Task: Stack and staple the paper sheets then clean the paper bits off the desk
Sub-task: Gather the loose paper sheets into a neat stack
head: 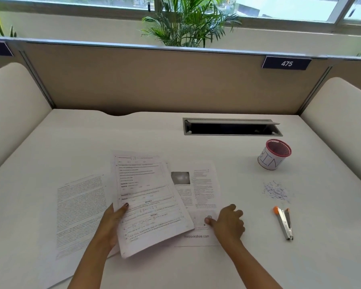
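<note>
Still gathering sheets: the left hand (111, 224) is pinching a small stack of papers (148, 203) near centre of the bench (196, 147), lifted at a tilt, while the right hand (227, 223) is pressing curled fingers (208, 220) on a flat sheet (202, 190) just right. Next is probably sliding that sheet, plus the left one (79, 213), under the stack, squaring edges; stapler (283, 222) and paper bits (276, 191) are waiting far right.

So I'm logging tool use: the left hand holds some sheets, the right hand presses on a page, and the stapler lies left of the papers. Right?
Not quite. In the head view the stapler lies right of the papers, below the paper bits. The left hand does hold sheets, and the right hand presses on a page.
</note>
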A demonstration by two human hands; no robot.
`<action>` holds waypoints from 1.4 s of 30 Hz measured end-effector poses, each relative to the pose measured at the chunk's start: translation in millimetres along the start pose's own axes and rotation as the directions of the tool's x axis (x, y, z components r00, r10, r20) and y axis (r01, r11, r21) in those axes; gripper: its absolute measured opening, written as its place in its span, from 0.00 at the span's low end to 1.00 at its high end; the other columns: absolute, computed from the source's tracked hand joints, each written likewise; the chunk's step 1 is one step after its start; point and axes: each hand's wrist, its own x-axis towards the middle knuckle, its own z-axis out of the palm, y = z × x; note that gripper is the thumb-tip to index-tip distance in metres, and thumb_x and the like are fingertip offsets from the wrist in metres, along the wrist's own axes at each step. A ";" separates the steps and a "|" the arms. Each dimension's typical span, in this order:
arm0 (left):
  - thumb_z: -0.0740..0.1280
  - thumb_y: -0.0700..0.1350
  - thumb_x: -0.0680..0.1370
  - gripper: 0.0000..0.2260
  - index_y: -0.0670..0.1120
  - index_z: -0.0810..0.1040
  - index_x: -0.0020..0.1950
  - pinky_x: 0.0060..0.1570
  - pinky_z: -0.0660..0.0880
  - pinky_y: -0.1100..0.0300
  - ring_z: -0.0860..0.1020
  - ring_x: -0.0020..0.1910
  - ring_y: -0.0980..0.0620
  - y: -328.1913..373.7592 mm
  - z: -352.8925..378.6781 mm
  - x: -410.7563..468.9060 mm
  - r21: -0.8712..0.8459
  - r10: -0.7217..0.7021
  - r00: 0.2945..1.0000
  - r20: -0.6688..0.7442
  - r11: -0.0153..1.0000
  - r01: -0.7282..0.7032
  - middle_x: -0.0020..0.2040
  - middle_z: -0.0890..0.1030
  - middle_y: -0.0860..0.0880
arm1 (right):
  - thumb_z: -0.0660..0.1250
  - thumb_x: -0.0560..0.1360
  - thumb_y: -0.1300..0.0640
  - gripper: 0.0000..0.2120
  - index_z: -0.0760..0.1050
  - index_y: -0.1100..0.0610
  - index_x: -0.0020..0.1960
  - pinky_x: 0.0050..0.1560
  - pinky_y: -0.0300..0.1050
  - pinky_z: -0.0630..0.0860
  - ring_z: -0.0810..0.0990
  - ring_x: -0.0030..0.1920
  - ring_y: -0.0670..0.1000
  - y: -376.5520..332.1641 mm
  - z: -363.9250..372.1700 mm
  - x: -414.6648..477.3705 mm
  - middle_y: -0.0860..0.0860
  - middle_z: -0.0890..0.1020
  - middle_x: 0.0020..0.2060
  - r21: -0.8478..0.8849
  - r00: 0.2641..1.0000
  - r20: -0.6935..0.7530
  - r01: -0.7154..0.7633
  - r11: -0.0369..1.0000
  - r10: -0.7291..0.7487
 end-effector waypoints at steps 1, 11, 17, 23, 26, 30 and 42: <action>0.63 0.38 0.79 0.16 0.45 0.73 0.67 0.41 0.82 0.57 0.82 0.52 0.47 0.1 -0.8 -0.3 -0.002 -0.003 1.000 -0.002 1.000 0.003 0.56 0.82 0.46 | 0.74 0.66 0.41 0.36 0.62 0.61 0.60 0.55 0.52 0.73 0.77 0.57 0.61 0.9 0.8 2.5 0.59 0.72 0.58 0.041 0.999 0.025 -0.023 0.999 0.022; 0.64 0.37 0.79 0.15 0.43 0.74 0.66 0.38 0.82 0.56 0.82 0.51 0.45 -4.9 -10.8 -5.5 0.003 -0.054 0.998 -0.038 0.999 0.054 0.54 0.83 0.44 | 0.61 0.79 0.61 0.05 0.73 0.61 0.53 0.39 0.45 0.73 0.80 0.46 0.61 29.0 -20.0 17.0 0.60 0.81 0.49 0.375 0.981 -0.191 0.102 0.921 -0.031; 0.63 0.35 0.79 0.10 0.45 0.77 0.58 0.33 0.81 0.55 0.85 0.42 0.48 -3.8 -4.6 -12.3 -0.019 -0.061 0.998 -0.031 0.998 0.061 0.48 0.85 0.46 | 0.62 0.78 0.64 0.05 0.76 0.61 0.51 0.32 0.41 0.72 0.77 0.37 0.56 32.2 -55.5 12.5 0.59 0.83 0.42 0.401 0.828 -0.554 0.358 0.843 -0.087; 0.63 0.34 0.78 0.12 0.42 0.76 0.61 0.33 0.81 0.54 0.85 0.43 0.47 -3.1 3.8 -13.2 -0.004 -0.059 0.998 -0.015 0.998 0.058 0.51 0.84 0.43 | 0.66 0.77 0.59 0.07 0.79 0.59 0.53 0.38 0.36 0.72 0.80 0.42 0.54 19.0 -82.1 1.1 0.53 0.84 0.43 0.699 0.904 -0.424 0.364 0.615 -0.053; 0.63 0.35 0.79 0.12 0.42 0.75 0.61 0.32 0.81 0.54 0.85 0.41 0.47 -4.6 9.9 -13.6 -0.035 -0.068 0.998 -0.015 0.997 0.067 0.48 0.85 0.44 | 0.68 0.75 0.58 0.03 0.79 0.53 0.49 0.40 0.40 0.75 0.83 0.43 0.50 12.6 -62.9 -0.9 0.48 0.84 0.40 0.793 0.969 -0.195 0.246 0.558 -0.151; 0.60 0.43 0.82 0.11 0.46 0.75 0.63 0.35 0.82 0.53 0.82 0.48 0.45 -8.1 17.4 -12.5 -0.078 -0.075 0.995 -0.059 0.994 0.070 0.52 0.83 0.43 | 0.69 0.74 0.59 0.06 0.80 0.53 0.51 0.42 0.40 0.76 0.84 0.43 0.47 1.5 -26.6 -9.2 0.47 0.85 0.41 0.819 0.970 0.002 0.137 0.558 -0.241; 0.66 0.42 0.79 0.18 0.47 0.72 0.68 0.62 0.73 0.40 0.78 0.59 0.42 -25.6 10.8 0.7 0.066 -0.033 0.982 -0.184 0.997 0.046 0.62 0.80 0.44 | 0.69 0.74 0.58 0.10 0.79 0.59 0.55 0.42 0.35 0.73 0.81 0.49 0.52 -36.5 22.7 -9.8 0.53 0.84 0.50 0.654 0.913 0.186 0.161 0.739 -0.363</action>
